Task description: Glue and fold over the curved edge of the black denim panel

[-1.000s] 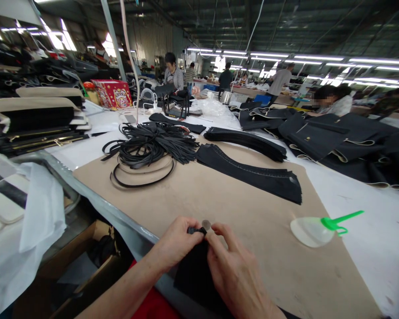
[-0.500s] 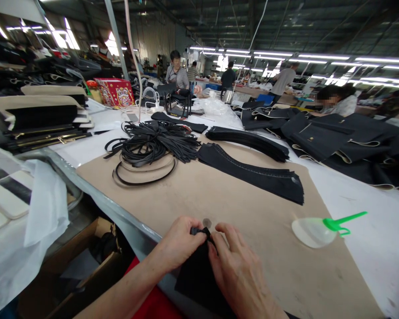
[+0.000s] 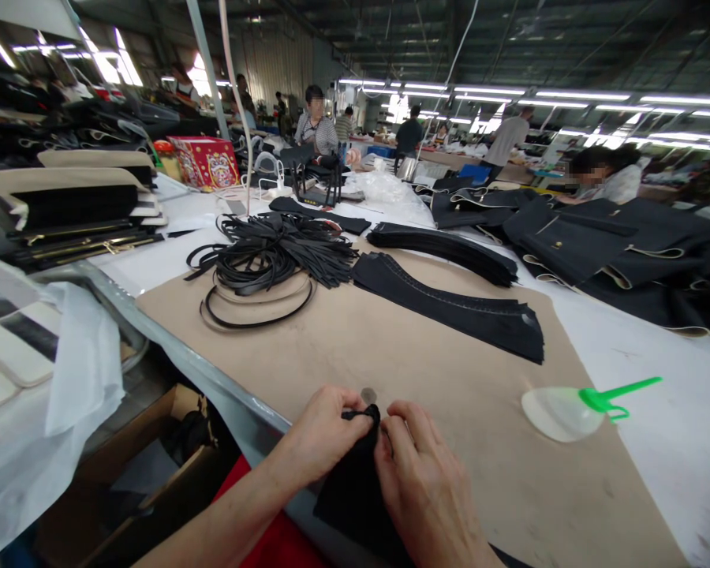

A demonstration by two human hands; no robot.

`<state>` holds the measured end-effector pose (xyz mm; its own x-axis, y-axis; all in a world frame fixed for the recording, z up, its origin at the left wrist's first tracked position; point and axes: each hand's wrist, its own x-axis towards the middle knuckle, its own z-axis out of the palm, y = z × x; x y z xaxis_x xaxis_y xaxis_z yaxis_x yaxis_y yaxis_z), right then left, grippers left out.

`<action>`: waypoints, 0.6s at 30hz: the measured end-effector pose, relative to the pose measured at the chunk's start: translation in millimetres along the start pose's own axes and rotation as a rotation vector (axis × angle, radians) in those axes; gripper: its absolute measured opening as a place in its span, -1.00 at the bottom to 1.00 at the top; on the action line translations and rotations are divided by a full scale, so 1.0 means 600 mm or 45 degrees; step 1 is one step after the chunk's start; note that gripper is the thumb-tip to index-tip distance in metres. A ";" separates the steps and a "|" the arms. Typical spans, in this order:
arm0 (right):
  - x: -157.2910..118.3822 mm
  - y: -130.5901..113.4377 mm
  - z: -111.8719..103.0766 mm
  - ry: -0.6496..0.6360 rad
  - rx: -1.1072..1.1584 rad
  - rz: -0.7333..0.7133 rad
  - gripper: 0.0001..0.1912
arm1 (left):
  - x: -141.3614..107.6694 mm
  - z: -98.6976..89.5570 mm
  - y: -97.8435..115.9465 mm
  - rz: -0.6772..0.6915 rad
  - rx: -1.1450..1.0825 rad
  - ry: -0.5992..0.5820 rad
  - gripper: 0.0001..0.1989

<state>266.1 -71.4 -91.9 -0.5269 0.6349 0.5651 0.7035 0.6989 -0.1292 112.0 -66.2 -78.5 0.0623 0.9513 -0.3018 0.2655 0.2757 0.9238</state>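
While a worker's left hand (image 3: 324, 432) pinches the folded top of a flexible black panel (image 3: 355, 493) between thumb and fingers, the right hand (image 3: 429, 477) rests bent fingers against its edge, their hold unclear, near the front of flat tan paper (image 3: 325, 347); beyond lies a curved black stack (image 3: 443, 304).

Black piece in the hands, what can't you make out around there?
All in the head view:
- black piece: partly covered by the right hand, cut off by the bottom edge
- right hand's grip: masked by its own fingers
- cardboard box: most contents lost in shadow
- black panels: cut off by right edge
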 end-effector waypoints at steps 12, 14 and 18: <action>-0.002 0.005 -0.008 0.069 0.037 -0.055 -0.84 | 0.008 0.009 0.003 -0.016 -0.040 0.066 -0.88; -0.002 0.006 -0.008 0.056 0.039 -0.052 -0.85 | 0.009 0.009 0.003 -0.023 -0.047 0.063 -0.88; -0.002 0.011 -0.007 0.041 0.071 -0.044 -0.85 | 0.007 0.008 0.008 0.029 -0.042 0.041 -0.86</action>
<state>273.5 -68.9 -90.2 -0.5338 0.5998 0.5960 0.6571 0.7379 -0.1540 118.3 -61.2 -76.3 0.0365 0.9612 -0.2733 0.2323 0.2578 0.9378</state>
